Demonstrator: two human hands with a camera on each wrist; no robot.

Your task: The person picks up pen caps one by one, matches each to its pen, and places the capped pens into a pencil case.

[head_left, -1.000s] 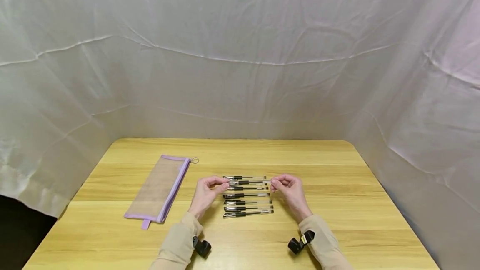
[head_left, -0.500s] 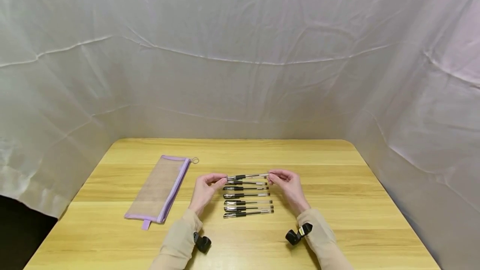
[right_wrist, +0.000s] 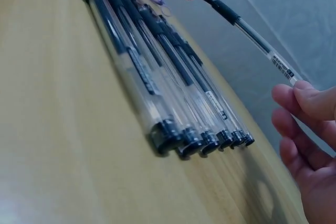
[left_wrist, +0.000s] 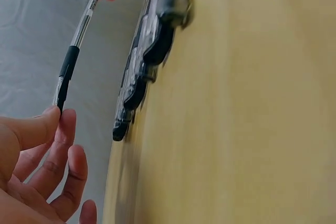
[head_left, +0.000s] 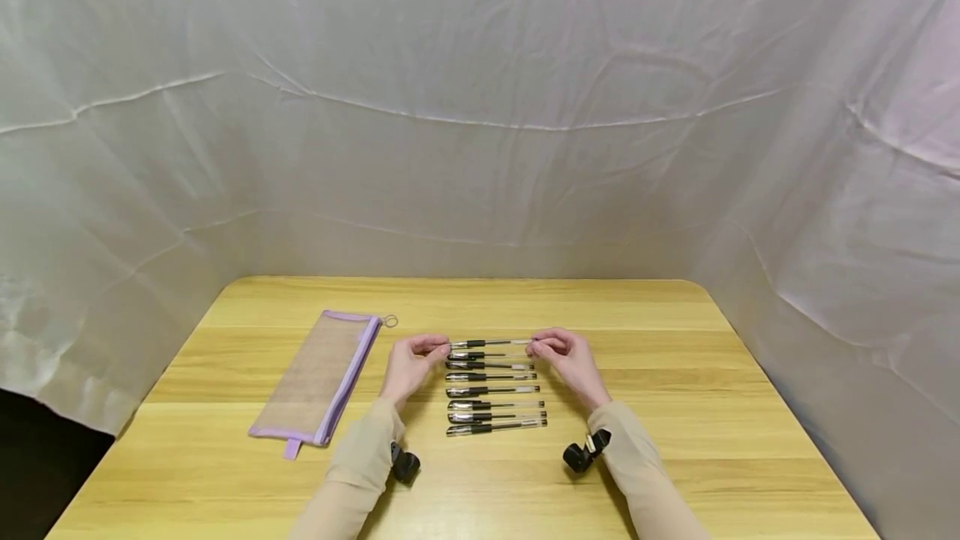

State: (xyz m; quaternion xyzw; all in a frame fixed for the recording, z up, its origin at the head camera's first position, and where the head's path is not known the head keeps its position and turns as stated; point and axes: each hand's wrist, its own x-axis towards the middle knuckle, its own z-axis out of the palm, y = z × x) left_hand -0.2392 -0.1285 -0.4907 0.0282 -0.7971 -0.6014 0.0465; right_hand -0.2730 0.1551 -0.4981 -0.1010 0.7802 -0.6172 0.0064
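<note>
A clear-barrelled gel pen point(head_left: 483, 343) with a black grip is held level above the table, beyond a row of similar gel pens point(head_left: 492, 391). My left hand point(head_left: 408, 367) pinches its capped end between thumb and forefinger. At the other end, my right hand point(head_left: 572, 362) pinches the barrel. The right wrist view shows a barcode label point(right_wrist: 282, 67) near those fingertips. Clear of the wood in the left wrist view, the held pen point(left_wrist: 69, 62) slants between both hands. The lying pens are roughly parallel, caps to the left.
A mesh zip pouch point(head_left: 311, 377) with purple edging lies flat left of the pens, its ring point(head_left: 389, 321) at the far corner. Pale cloth point(head_left: 480, 190) hangs behind and beside the wooden table point(head_left: 750, 457). Each wrist carries a small black camera point(head_left: 406, 467).
Both hands have moved away from the body with the held pen, from over the row to beyond its far end. The pen has turned from slightly slanted to nearly level. The pouch has stayed put.
</note>
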